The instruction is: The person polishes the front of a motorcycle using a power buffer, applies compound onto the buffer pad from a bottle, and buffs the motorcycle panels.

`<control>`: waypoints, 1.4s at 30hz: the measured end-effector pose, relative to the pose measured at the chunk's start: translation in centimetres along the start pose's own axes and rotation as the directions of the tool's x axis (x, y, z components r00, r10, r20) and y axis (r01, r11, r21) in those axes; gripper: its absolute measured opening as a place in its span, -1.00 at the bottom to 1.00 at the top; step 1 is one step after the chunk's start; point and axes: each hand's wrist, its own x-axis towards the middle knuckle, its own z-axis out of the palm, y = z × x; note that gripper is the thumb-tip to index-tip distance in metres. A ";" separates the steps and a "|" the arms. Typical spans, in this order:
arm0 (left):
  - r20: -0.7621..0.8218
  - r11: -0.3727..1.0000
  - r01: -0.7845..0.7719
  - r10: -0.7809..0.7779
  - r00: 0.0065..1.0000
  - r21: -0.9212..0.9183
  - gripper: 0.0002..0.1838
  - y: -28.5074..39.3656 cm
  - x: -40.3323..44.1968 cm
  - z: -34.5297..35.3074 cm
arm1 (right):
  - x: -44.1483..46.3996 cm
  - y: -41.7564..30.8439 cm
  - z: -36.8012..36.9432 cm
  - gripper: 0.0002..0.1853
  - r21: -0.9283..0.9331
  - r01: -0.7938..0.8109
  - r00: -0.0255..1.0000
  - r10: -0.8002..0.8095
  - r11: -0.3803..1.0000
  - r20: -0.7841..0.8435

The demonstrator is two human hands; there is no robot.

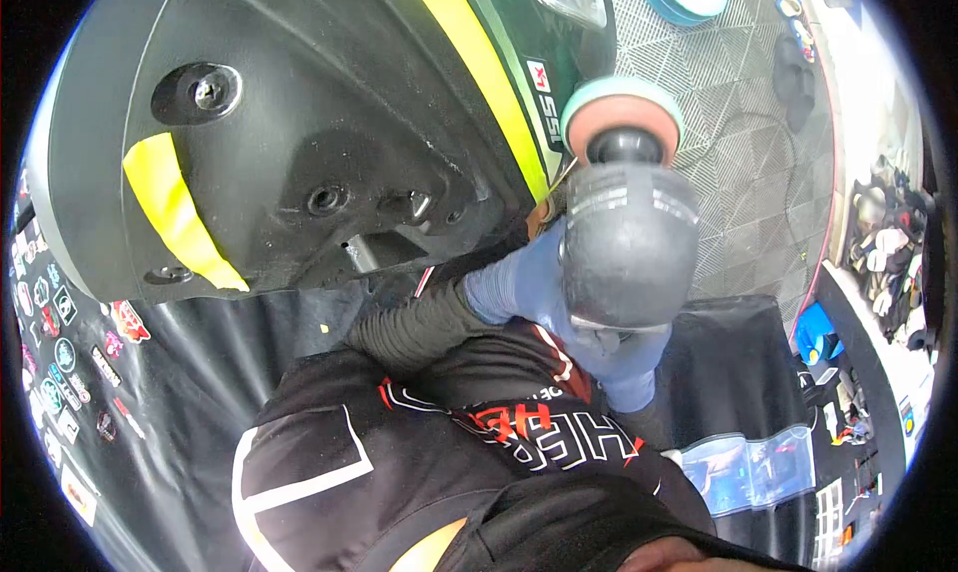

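Polisher (pixel 631 243) in blue-gloved hands (pixel 544 268), round pad (pixel 619 116) beside black-and-yellow bodywork (pixel 299 103).

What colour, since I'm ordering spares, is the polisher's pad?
The pad is salmon and pale green, best in the head view.

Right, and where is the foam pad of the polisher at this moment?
In the head view, the foam pad is above and right of centre, at the far end of the polisher, just right of the long yellow stripe.

The polisher (pixel 631 248) partly hides the left grip (pixel 542 273) and right grip (pixel 629 367).
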 end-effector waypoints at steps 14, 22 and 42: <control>0.065 0.739 0.196 -0.203 0.977 -0.645 0.13 -1.9 2.7 0.3 | 4.2 -3.5 -2.5 0.22 -0.113 0.322 0.943 -0.329 0.940 -0.045; -0.009 0.998 0.056 -0.056 0.998 0.027 0.09 -0.1 0.0 1.4 | -0.1 2.1 -0.2 0.16 -0.019 0.105 0.994 -0.106 0.994 -0.037; 0.040 0.940 -0.016 0.003 0.999 0.341 -0.09 2.1 -0.1 0.8 | -1.6 3.9 0.8 0.07 -0.399 0.216 0.976 -0.204 0.891 0.074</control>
